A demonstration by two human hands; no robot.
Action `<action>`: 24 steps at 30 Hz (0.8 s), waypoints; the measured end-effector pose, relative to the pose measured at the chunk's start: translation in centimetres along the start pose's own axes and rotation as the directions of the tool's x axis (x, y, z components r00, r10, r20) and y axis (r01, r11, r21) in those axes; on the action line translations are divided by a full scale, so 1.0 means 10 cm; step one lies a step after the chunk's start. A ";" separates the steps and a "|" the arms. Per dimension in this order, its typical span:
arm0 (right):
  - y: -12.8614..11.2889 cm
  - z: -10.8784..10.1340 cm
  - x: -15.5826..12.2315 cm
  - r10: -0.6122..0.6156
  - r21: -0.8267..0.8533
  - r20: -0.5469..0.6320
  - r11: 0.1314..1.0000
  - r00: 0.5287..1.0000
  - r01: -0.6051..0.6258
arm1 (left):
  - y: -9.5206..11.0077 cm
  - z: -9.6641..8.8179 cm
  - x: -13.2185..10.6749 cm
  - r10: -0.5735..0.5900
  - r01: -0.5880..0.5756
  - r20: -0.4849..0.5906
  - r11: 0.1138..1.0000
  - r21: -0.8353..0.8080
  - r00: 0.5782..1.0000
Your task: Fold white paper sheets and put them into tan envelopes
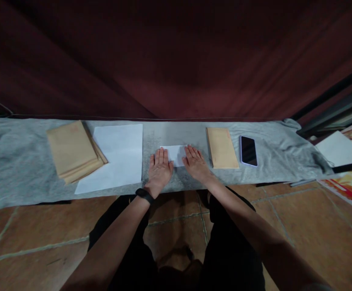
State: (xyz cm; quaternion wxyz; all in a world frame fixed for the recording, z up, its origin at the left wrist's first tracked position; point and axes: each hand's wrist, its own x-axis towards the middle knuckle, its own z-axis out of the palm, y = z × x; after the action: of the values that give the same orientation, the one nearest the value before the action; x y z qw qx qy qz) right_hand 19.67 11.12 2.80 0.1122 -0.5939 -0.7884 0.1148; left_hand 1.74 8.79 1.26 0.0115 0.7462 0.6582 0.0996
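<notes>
A small folded white paper (176, 154) lies on a grey cloth (18, 161) in front of me. My left hand (159, 167), with a black band on its wrist, lies flat with fingers stretched over the paper's left part. My right hand (196, 162) lies flat on the paper's right part, fingers spread. Both palms press down on the paper and cloth.
A stack of tan envelopes (73, 150) and white sheets (118, 157) lie to the left. A single tan envelope (222, 147) and a dark phone (248, 150) lie to the right. A dark red curtain (176, 56) hangs behind. Tiled floor (300, 218) is below.
</notes>
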 end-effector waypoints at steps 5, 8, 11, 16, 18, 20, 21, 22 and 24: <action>-0.15 0.05 0.05 -0.094 0.026 0.044 0.995 0.995 0.092 | 0.03 -0.06 0.02 0.012 -0.012 -0.025 1.000 -0.014 1.000; -0.18 0.13 0.03 -0.097 0.014 0.034 0.995 0.995 0.096 | 0.07 -0.09 0.05 0.041 -0.043 -0.036 0.998 -0.040 0.999; -0.17 0.19 -0.01 -0.107 0.000 0.006 0.994 0.994 0.107 | 0.11 -0.09 0.11 0.127 -0.127 -0.004 0.987 -0.099 0.992; -0.15 0.20 0.00 -0.079 -0.017 -0.015 0.997 0.997 0.079 | 0.12 -0.02 0.19 0.139 -0.133 0.033 0.982 -0.135 0.990; -0.14 0.20 0.01 -0.071 -0.026 -0.020 0.997 0.997 0.071 | 0.11 0.01 0.20 0.112 -0.107 0.035 0.986 -0.129 0.993; -0.11 0.19 0.02 -0.062 -0.034 -0.026 0.998 0.998 0.061 | 0.10 0.03 0.20 0.104 -0.098 0.037 0.987 -0.125 0.994; -0.09 0.19 0.02 -0.058 -0.037 -0.029 0.998 0.998 0.057 | 0.10 0.04 0.19 0.101 -0.095 0.036 0.988 -0.123 0.994; -0.08 0.19 0.02 -0.054 -0.038 -0.031 0.998 0.998 0.053 | 0.10 0.04 0.19 0.096 -0.091 0.036 0.989 -0.120 0.995; -0.03 0.19 0.02 -0.044 -0.038 -0.037 0.998 0.998 0.043 | 0.10 0.04 0.18 0.084 -0.080 0.039 0.991 -0.110 0.996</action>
State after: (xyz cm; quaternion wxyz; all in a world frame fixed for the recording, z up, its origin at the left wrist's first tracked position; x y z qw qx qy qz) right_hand 18.72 11.17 1.09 0.1185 -0.5807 -0.8007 0.0866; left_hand 2.99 10.48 1.25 0.0618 0.7728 0.6202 0.1193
